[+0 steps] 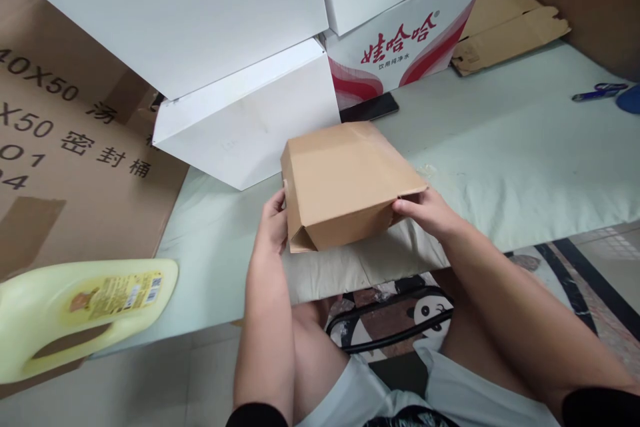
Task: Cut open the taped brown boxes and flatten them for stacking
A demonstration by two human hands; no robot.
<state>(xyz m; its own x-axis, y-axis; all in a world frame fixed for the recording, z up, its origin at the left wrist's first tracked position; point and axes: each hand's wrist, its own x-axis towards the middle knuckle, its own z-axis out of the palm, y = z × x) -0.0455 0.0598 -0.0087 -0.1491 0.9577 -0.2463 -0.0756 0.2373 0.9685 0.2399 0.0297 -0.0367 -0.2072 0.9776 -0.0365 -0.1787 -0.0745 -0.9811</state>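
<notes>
A brown cardboard box (350,170) sits at the front edge of the cloth-covered table, between my two hands. My left hand (275,220) is closed against its left side, with the fingertips partly hidden behind the cardboard. On the right, my right hand (423,210) grips the front right corner, thumb at the front edge and the other fingers out of sight. The front left corner shows a folded, gaping flap. Whether the box holds anything cannot be seen.
White cartons (250,120) are stacked behind the box, with a dark phone-like object (370,108) before them. Flattened cardboard (510,27) lies at the back right, near blue-handled scissors (597,92). A yellow bottle (130,293) and a large printed carton (80,180) stand left.
</notes>
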